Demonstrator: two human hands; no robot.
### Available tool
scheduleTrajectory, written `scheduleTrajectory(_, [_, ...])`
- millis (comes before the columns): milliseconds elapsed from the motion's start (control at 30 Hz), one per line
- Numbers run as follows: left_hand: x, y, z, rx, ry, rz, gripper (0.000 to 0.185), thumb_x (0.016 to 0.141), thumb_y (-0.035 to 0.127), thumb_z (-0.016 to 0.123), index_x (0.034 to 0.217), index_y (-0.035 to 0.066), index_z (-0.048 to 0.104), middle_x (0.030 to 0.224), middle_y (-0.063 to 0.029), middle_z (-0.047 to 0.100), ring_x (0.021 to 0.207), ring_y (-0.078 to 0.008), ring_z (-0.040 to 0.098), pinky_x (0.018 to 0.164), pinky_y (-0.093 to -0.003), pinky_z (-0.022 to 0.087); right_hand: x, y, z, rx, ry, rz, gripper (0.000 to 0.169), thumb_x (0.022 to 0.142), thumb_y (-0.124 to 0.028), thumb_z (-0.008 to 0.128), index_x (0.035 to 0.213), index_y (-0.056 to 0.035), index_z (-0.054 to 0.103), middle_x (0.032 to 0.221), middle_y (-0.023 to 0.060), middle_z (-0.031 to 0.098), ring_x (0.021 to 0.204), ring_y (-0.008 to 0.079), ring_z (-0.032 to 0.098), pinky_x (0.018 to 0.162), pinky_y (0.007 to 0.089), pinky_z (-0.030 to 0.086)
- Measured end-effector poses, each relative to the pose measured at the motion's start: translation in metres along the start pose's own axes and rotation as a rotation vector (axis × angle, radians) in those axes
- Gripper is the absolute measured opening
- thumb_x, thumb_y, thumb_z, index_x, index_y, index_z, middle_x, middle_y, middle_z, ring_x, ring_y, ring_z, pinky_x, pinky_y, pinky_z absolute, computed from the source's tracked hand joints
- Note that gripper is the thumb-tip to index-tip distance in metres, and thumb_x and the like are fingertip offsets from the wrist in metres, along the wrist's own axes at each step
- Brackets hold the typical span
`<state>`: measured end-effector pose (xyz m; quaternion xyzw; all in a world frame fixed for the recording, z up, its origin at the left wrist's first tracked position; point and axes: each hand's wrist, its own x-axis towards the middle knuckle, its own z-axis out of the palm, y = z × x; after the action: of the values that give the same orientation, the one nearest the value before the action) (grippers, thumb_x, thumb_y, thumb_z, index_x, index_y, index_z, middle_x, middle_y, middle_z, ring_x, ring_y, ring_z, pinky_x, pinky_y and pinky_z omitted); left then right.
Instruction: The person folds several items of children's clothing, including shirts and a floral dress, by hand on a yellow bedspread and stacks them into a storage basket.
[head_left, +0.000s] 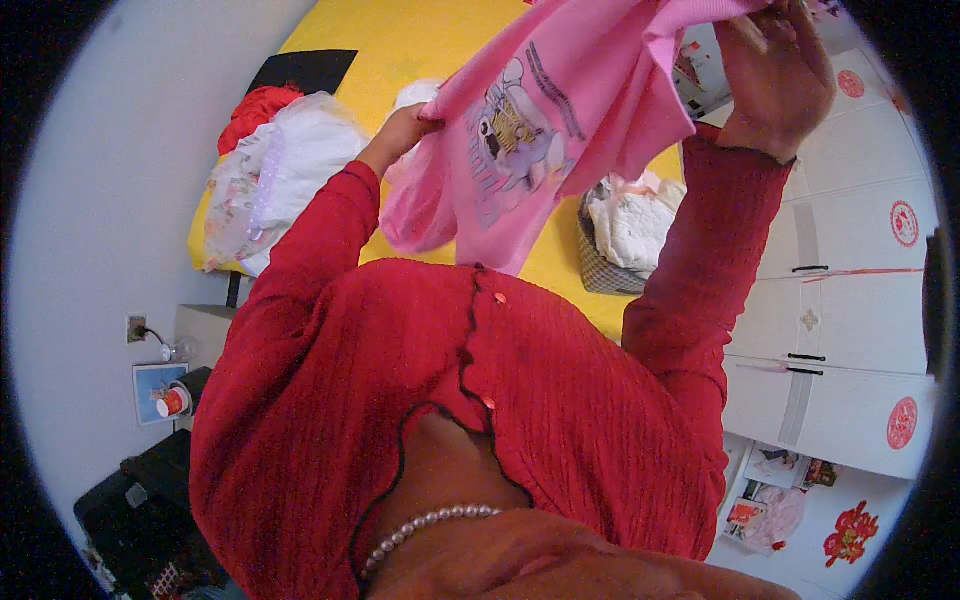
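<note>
A pink sweatshirt (592, 82) with a printed cartoon figure hangs spread between my hands, above a yellow bedspread (375, 45). My left hand (401, 139) pinches its edge at the picture's left. Raised at the upper right, my right hand (776, 82) grips the ribbed edge, with some fingertips hidden near the frame's top. Left of the sweatshirt, a white tulle garment (315, 142) and a red garment (259, 112) lie on the bed. A checked fabric basket (607, 281) holding folded white clothing (634, 225) stands on the bed below the right side of the sweatshirt.
White cabinets (862, 307) with dark handles line the right side. A wall runs along the left, with a socket (136, 328) and a plug. Near it are a red and white paper cup (174, 402) and a black bag-like object (150, 510).
</note>
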<state>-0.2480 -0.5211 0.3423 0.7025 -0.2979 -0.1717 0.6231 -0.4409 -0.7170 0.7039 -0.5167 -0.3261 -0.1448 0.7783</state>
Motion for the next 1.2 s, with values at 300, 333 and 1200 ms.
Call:
scheduleTrajectory(300, [-0.033,0.087,-0.058,-0.36,0.114,0.062,0.028,0.085,0.02,0.052,0.107,0.003,0.053,0.093,-0.0035,0.059,0.081,-0.0119,0.056,0.072,-0.0258,0.046,-0.082,-0.081,-0.143,-0.281,0.742,0.026,0.023,0.088,-0.013,0.044,0.103,0.0026,0.053,0.101,0.0124,0.057,0.095,0.0249,0.054,0.087,0.036,0.042])
scheduleTrajectory(333, [-0.029,0.099,-0.073,-0.426,0.05,0.053,0.03,0.085,0.019,0.053,0.109,0.002,0.051,0.097,-0.0046,0.058,0.084,-0.0128,0.056,0.075,-0.0267,0.046,-0.088,-0.079,-0.15,-0.195,0.795,0.024,0.024,0.088,-0.013,0.044,0.103,0.0022,0.054,0.103,0.0128,0.057,0.096,0.0251,0.054,0.088,0.0364,0.042])
scheduleTrajectory(1200, [0.022,0.273,-0.054,0.438,-0.902,0.586,0.019,0.079,0.018,0.057,0.088,0.002,0.059,0.082,-0.0001,0.057,0.079,-0.0104,0.053,0.075,-0.0261,0.042,-0.012,0.141,0.01,-0.871,-0.185,0.543,0.054,0.079,-0.035,0.061,0.117,0.0003,0.045,0.108,0.0059,0.053,0.096,0.0143,0.049,0.086,0.0271,0.039])
